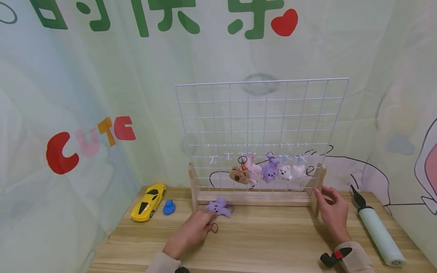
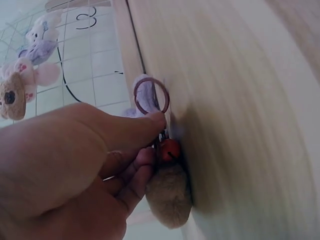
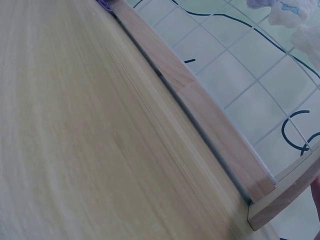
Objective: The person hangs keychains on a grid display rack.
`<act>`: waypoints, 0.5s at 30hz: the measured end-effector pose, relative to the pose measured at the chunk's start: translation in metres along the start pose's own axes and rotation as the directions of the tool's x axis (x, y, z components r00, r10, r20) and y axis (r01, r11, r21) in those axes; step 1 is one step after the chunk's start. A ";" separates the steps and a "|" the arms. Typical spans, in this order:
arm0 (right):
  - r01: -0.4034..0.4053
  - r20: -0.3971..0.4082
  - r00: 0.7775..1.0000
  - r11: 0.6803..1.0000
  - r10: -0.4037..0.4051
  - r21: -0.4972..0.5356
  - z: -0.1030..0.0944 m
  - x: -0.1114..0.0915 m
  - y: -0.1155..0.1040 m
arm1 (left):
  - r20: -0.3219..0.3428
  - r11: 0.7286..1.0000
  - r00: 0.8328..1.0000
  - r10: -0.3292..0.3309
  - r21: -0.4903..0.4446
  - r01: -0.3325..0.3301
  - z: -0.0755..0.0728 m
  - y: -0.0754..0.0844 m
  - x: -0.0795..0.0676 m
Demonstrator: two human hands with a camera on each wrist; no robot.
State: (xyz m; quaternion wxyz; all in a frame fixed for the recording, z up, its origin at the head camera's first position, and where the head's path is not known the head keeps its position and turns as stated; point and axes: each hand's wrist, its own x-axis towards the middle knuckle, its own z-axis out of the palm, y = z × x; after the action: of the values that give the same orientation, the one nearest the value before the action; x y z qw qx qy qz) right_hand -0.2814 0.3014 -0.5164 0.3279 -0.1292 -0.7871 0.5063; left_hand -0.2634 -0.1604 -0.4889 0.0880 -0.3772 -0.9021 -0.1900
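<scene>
One purple plush (image 1: 218, 207) lies between left grip (image 1: 194, 230) and rack (image 1: 250, 200).

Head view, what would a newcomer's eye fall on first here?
Probably the row of plush charms hanging on the white wire rack near the middle. Then the bright yellow toy car at the table's left end, and the red heart high on the backdrop.

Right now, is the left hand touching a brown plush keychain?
Touching. The left wrist view shows it: the left hand pinches the brown plush keychain beside its red bell.
</scene>
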 end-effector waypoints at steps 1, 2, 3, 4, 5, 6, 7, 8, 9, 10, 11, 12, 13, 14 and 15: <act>0.002 -0.001 1.000 1.000 -0.002 0.003 0.000 0.000 0.000 | -0.025 0.999 0.999 0.042 -0.007 -0.042 0.004 -0.006 0.000; 0.002 -0.002 1.000 1.000 -0.002 0.004 0.000 0.000 0.000 | -0.042 0.998 0.997 0.064 -0.019 -0.065 0.004 -0.007 -0.001; 0.002 -0.002 1.000 1.000 -0.002 0.006 0.000 0.000 0.000 | -0.048 0.997 0.996 0.075 -0.029 -0.077 0.004 -0.008 -0.001; 0.003 -0.002 1.000 1.000 -0.003 0.006 0.000 0.000 0.000 | -0.051 0.996 0.995 0.081 -0.036 -0.083 0.004 -0.010 -0.001; 0.000 0.000 1.000 1.000 0.000 0.004 -0.001 0.000 0.000 | -0.040 0.996 0.997 0.071 -0.047 -0.073 0.004 -0.010 0.000; -0.001 0.002 1.000 1.000 0.001 0.003 -0.001 0.000 0.000 | -0.018 0.997 0.999 0.043 -0.064 -0.044 0.003 -0.009 0.000; 0.001 0.002 1.000 1.000 -0.001 0.006 -0.001 0.000 0.000 | 0.004 0.997 1.000 0.011 -0.081 -0.011 0.002 -0.009 0.001; -0.001 0.003 1.000 1.000 0.001 0.003 -0.001 0.000 0.000 | 0.036 0.994 0.998 -0.045 -0.098 0.049 -0.003 -0.004 0.002; 0.000 0.004 1.000 1.000 0.000 0.004 -0.001 0.000 0.000 | 0.062 0.989 0.994 -0.085 -0.115 0.092 -0.004 -0.003 0.003; 0.002 0.003 1.000 1.000 -0.002 0.005 -0.001 0.000 0.000 | 0.078 0.983 0.990 -0.120 -0.129 0.129 -0.005 -0.003 0.004; 0.005 0.001 1.000 1.000 -0.005 0.008 -0.001 0.000 0.000 | 0.092 0.975 0.984 -0.155 -0.146 0.167 -0.006 -0.002 0.005; 0.010 -0.002 1.000 1.000 -0.010 0.013 -0.001 0.000 0.000 | 0.102 0.966 0.978 -0.184 -0.164 0.199 -0.007 -0.002 0.005; 0.014 -0.005 1.000 1.000 -0.014 0.017 -0.001 0.000 0.000 | 0.100 0.960 0.975 -0.200 -0.179 0.215 -0.009 -0.002 0.005; 0.016 -0.007 1.000 1.000 -0.016 0.018 0.000 0.000 0.000 | 0.094 0.955 0.973 -0.211 -0.191 0.225 -0.010 -0.002 0.005; 0.019 -0.010 1.000 1.000 -0.019 0.019 0.000 0.000 0.000 | 0.088 0.951 0.971 -0.222 -0.201 0.235 -0.011 -0.002 0.005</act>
State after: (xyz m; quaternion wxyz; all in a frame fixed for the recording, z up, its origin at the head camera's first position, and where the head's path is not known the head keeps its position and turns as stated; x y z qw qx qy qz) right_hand -0.2817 0.3016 -0.5161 0.3377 -0.1208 -0.7817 0.5102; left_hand -0.2686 -0.1631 -0.4779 -0.0040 -0.2835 -0.9169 -0.2809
